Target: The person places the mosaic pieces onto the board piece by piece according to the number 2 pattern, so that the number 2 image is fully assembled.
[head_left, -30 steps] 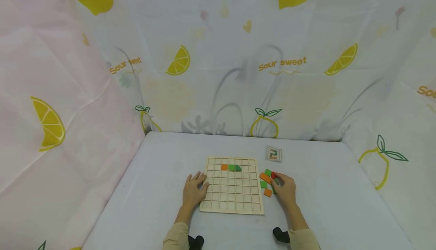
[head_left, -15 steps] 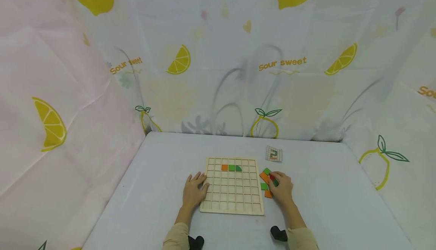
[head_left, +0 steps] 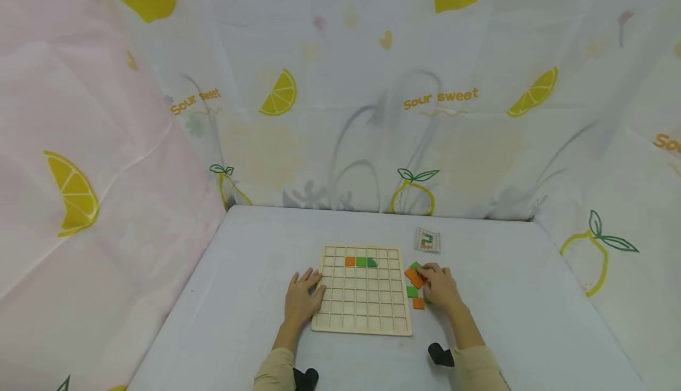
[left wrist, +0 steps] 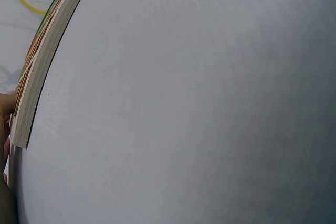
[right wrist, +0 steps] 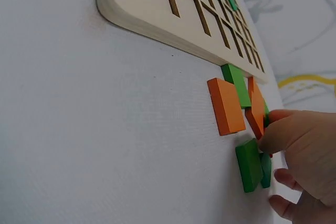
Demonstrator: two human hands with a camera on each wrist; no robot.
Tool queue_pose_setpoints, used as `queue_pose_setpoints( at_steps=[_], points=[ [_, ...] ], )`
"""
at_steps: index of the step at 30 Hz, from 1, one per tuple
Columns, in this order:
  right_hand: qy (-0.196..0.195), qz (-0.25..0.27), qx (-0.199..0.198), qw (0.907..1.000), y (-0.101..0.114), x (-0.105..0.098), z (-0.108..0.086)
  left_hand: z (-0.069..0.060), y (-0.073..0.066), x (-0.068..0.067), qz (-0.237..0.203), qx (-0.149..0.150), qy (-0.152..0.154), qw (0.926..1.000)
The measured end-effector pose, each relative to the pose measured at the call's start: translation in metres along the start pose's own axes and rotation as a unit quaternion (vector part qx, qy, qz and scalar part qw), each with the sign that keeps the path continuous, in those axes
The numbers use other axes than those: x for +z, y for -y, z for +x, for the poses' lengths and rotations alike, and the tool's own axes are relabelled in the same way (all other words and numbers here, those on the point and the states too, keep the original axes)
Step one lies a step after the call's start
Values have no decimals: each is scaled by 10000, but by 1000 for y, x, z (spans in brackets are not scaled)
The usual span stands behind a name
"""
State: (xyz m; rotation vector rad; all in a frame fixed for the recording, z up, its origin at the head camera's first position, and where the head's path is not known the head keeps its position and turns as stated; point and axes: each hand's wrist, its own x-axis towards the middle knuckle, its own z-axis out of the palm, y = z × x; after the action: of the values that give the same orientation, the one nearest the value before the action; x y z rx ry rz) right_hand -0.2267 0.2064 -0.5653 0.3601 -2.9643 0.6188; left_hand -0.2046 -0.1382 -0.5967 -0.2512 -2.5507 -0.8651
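Observation:
A pale wooden grid board (head_left: 367, 307) lies on the table with an orange square tile (head_left: 350, 262), a green square tile (head_left: 361, 262) and a dark green rounded tile (head_left: 372, 262) in one upper row. My left hand (head_left: 303, 301) rests at the board's left edge, its fingers extended. Beyond the right edge, my right hand (head_left: 443, 287) reaches over loose tiles. Its thumb and index finger touch the end of an orange tile (right wrist: 256, 107) in the right wrist view; whether they pinch it is unclear. Slivers of red show beneath these fingers.
Near the right hand lie a green tile (head_left: 412, 291), a smaller orange tile (head_left: 418, 303) and a darker green block (right wrist: 249, 166). A small pattern card (head_left: 427, 241) sits behind them. Lemon-printed cloth (head_left: 340, 142) hangs behind the white table (head_left: 245, 261).
The right hand has moved slightly left and up over the loose tiles. The red piece at its fingertips is now mostly hidden, and nearby tiles have shifted slightly. My left hand has stayed put.

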Motion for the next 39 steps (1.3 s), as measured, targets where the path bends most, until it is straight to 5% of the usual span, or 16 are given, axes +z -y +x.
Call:
queue_pose_setpoints(
  at_steps=[8,14,19,25,31,39],
  points=[
    [553,468,-51,9974,9,-2,4,0,0,-1,-56,18,-97,9999],
    [-236,286,36,9993,3,0,1,-1,1,-1,-37,106,-149,9998],
    [-916,758,407,9921,-6,3,-4,0,1,-1,-49,113,-147,9998],
    [-853,1198,498,9879,-9,0,-3,2,0,-1,-54,-12,-44,10000],
    [-591,1036,694,9904,-11,-4,2,2,-1,-2,-16,-26,-45,10000],
    [-736,1033,997,9869,-9,-5,-3,0,-3,-3,-95,41,-74,9999]
  ],
)
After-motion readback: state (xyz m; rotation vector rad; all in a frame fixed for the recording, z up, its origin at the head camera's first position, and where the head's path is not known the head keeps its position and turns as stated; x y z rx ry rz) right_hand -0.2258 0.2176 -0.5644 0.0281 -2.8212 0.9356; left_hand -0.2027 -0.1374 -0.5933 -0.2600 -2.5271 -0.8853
